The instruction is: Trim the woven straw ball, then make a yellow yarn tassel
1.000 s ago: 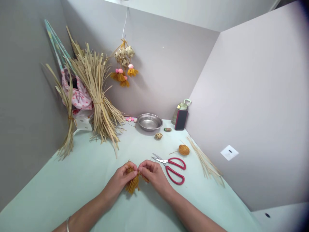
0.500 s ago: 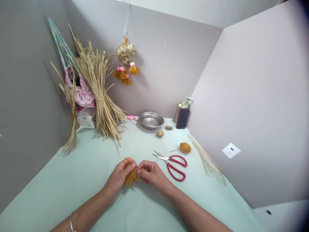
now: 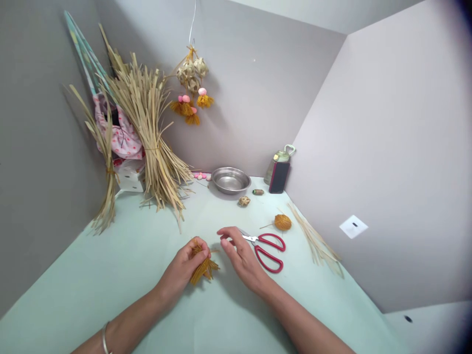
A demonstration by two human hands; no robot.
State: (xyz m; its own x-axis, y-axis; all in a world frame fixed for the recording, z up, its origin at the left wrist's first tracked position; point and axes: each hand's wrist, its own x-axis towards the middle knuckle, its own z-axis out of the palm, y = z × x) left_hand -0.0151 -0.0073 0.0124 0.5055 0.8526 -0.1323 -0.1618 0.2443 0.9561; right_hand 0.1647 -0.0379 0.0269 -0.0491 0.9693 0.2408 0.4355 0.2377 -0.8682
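Pinched between the thumb and fingers of my left hand (image 3: pixel 186 263) is a mustard-yellow yarn tassel (image 3: pixel 205 270), its strands fanning down and to the right. A short end of yarn sticks out near my left fingertips. My right hand (image 3: pixel 238 255) is apart from the tassel, fingers and thumb spread with nothing between them. It hovers beside the red-handled scissors (image 3: pixel 272 242), covering part of their blades. Behind the scissors lies a ball of mustard yarn (image 3: pixel 282 222) with a loose end pointing left.
At the back stand a steel bowl (image 3: pixel 231 181), a small woven ball (image 3: pixel 244 201), a thread spool (image 3: pixel 258 192), a phone (image 3: pixel 279 177) and a bottle (image 3: pixel 269 169). Straw bundles (image 3: pixel 151 132) lean at left; loose strips (image 3: pixel 315 236) lie right. A tasselled ornament (image 3: pixel 191 83) hangs above.
My right hand has let go of the tassel, moved up and right towards the scissors, and opened. My left hand keeps its hold. The camera view has shifted slightly.
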